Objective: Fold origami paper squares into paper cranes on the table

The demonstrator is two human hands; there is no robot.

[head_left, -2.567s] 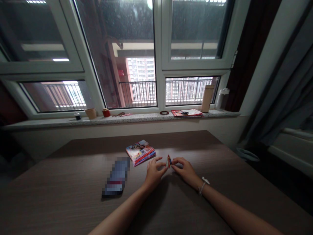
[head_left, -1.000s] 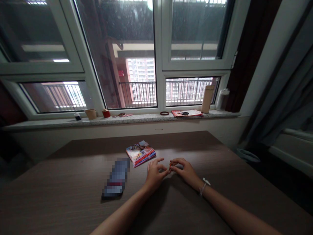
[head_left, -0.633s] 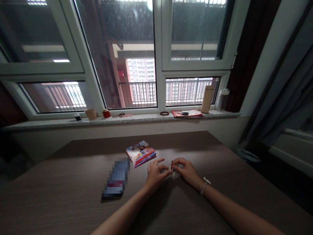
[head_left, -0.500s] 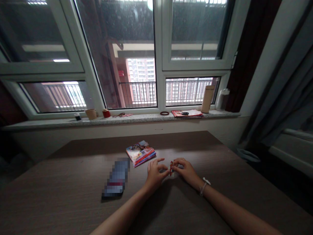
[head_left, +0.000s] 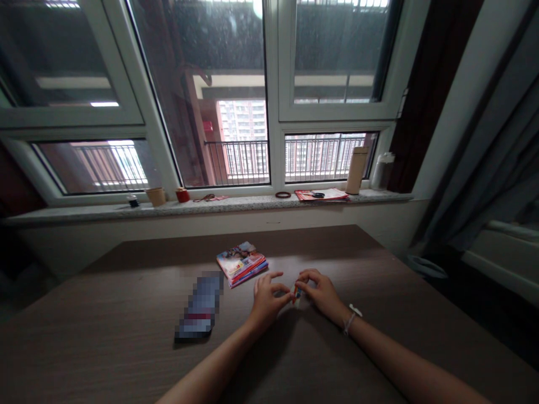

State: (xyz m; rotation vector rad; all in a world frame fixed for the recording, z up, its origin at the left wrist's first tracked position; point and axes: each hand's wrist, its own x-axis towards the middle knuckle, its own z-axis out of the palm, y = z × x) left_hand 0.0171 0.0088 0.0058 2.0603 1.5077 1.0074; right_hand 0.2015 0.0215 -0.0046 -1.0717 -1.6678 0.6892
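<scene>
Over the middle of the table (head_left: 138, 292), my two hands meet at a small multicoloured piece (head_left: 296, 293) with red, blue and whitish parts. It is too small to name. My left hand (head_left: 268, 294) pinches its left side between thumb and a finger, the other fingers stretched out. From the other side my right hand (head_left: 319, 288) grips it with thumb and curled fingers, which hide part of it. A stack of colourful booklets (head_left: 243, 264) lies just beyond my left hand. Further left rests a blurred-out, dark bluish long object (head_left: 200, 307).
Along the stone windowsill (head_left: 248, 203) stand a paper cup (head_left: 156, 196), a red spool-like item (head_left: 182, 194), a dark ring (head_left: 283, 194), red papers with scissors (head_left: 322, 194), a tan cylinder (head_left: 356, 170) and a clear bottle (head_left: 383, 171). The table's far edge faces the sill.
The small piece has turned between my fingers, so that blue now shows beside the red. My right fingers have shifted slightly on it; my left hand stays nearly still.
</scene>
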